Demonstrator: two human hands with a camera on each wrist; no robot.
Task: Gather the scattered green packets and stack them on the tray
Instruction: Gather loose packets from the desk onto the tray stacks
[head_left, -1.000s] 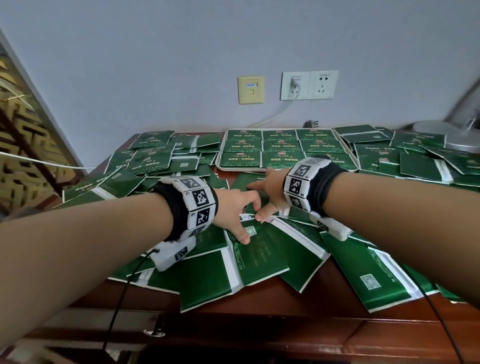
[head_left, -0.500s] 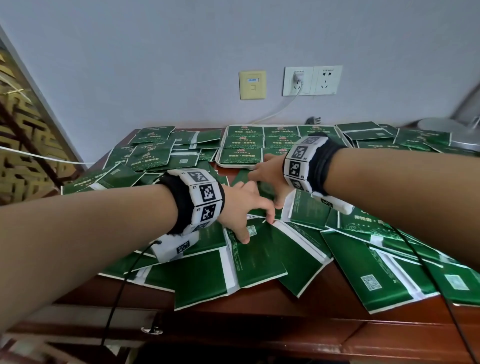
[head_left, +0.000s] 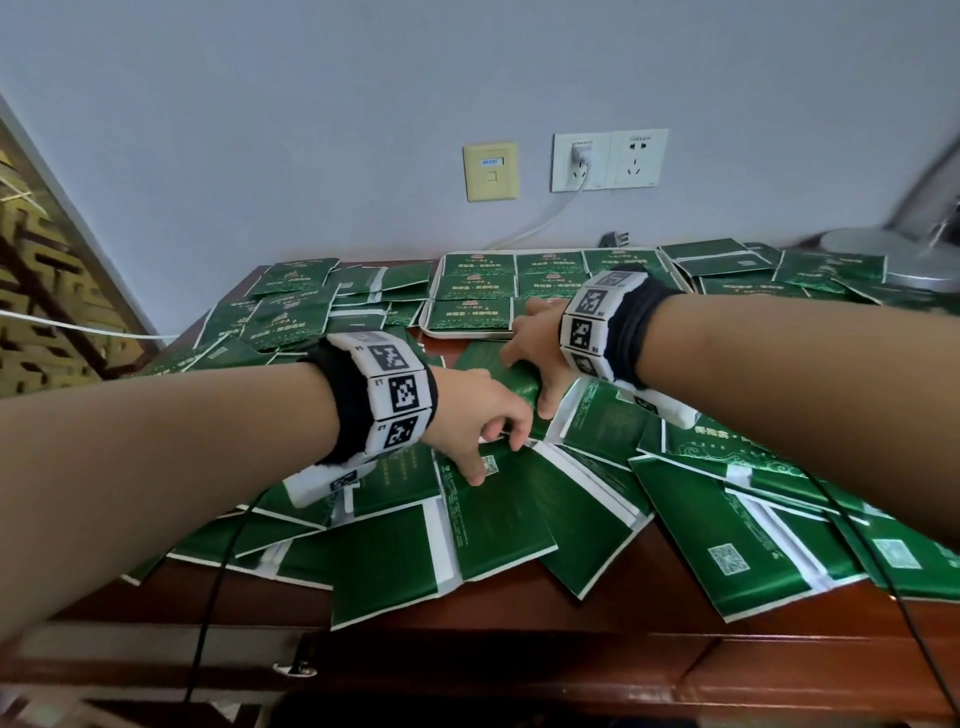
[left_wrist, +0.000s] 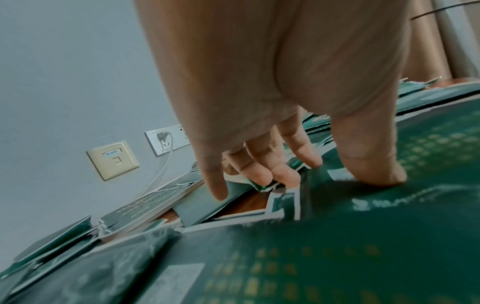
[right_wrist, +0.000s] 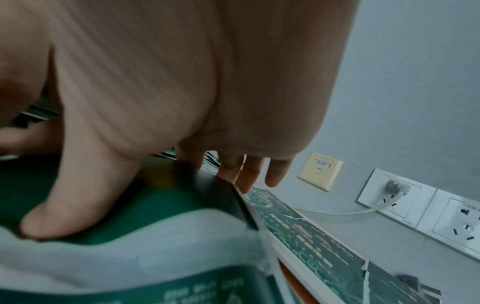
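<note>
A white rectangular tray (head_left: 431, 325) at the desk's back edge is filled with flat green foil packets (head_left: 470, 314); one loose packet (head_left: 511, 387) is pinched by the left hand (head_left: 475, 415) and right hand (head_left: 535, 345).

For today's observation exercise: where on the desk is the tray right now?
In the head view the tray sits at the back middle of the desk, below the wall sockets, just beyond the right hand.

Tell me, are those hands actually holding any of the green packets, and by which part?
The right hand pinches a flat green foil packet by its far edge. The left hand curls onto its near edge, thumb pressing another packet.
</note>
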